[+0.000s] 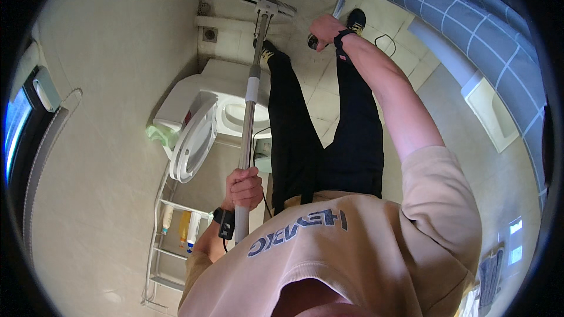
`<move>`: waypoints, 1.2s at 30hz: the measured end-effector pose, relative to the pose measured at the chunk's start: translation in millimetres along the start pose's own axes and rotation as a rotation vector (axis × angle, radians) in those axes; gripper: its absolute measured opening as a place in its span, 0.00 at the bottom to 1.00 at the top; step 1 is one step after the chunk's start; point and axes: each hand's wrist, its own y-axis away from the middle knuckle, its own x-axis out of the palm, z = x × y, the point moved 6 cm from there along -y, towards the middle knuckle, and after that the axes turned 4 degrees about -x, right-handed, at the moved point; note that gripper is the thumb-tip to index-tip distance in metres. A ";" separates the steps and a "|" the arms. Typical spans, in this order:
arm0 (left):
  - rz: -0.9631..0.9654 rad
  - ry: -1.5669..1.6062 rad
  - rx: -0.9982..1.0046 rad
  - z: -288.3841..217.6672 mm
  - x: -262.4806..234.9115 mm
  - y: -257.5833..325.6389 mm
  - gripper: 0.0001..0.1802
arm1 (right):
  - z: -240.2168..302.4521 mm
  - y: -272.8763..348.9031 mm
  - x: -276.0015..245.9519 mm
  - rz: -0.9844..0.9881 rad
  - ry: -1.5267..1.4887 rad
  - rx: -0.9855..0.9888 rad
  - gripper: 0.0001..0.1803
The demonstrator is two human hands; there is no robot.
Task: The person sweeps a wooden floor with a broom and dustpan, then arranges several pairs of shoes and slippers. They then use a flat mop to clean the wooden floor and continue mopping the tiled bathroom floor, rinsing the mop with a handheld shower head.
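Note:
My left hand (245, 189) is wrapped round the pole of a long-handled mop (248, 118), close to my body. The mop's silver pole runs away from me to a wide, flat head on the tiled floor near my feet. My right hand (327, 29) is stretched forward and closed round a shower head (314, 41). A metal hose leads away from its handle past my fingers. A faint spray seems to show between the shower head and the mop head, with the two apart. Both wrists wear black bands.
A white toilet (197, 91) with its seat raised stands left of the mop pole. Below it, a metal rack (167, 251) holds several bottles. Floor drains (209, 34) lie by the left wall. A blue checked curtain (476, 29) and a white shelf-like basin (492, 111) are at right.

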 end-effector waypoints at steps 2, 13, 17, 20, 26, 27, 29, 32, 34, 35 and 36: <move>0.016 -0.036 -0.001 3.2 6.0 -3.1 0.10 | -5.9 -5.5 -15.2 -0.012 -0.014 0.009 0.31; 0.049 -0.069 0.058 -25.5 46.7 -10.8 0.11 | -50.8 -5.2 -55.6 -0.157 0.031 -0.009 0.29; 0.016 -0.088 0.129 -36.5 41.2 4.2 0.11 | -102.8 7.3 -15.6 -0.082 0.178 0.074 0.27; -0.027 -0.094 0.196 -48.3 30.1 10.3 0.12 | -128.7 8.9 1.1 0.001 0.184 0.143 0.27; 0.045 -0.052 0.341 -27.7 -10.9 -3.4 0.10 | -170.2 5.6 2.6 0.137 0.177 0.141 0.34; 0.063 -0.071 0.358 -17.1 -24.0 -10.9 0.10 | -183.7 8.0 2.3 0.141 0.192 0.159 0.34; 0.122 0.016 0.408 2.3 -54.1 -22.8 0.11 | -207.4 16.2 11.0 0.148 0.183 0.174 0.34; 0.108 0.088 0.482 29.3 -106.8 -36.6 0.11 | -235.0 26.7 34.4 0.206 0.277 0.092 0.36; 0.092 0.073 0.496 35.8 -135.2 -43.8 0.09 | -249.1 27.1 52.8 0.254 0.353 0.108 0.35; 0.086 0.035 0.497 36.5 -147.1 -46.7 0.09 | -253.6 23.7 61.0 0.276 0.342 0.112 0.35; 0.073 0.078 0.496 37.7 -160.7 -47.6 0.09 | -253.5 21.1 72.9 0.298 0.340 0.120 0.35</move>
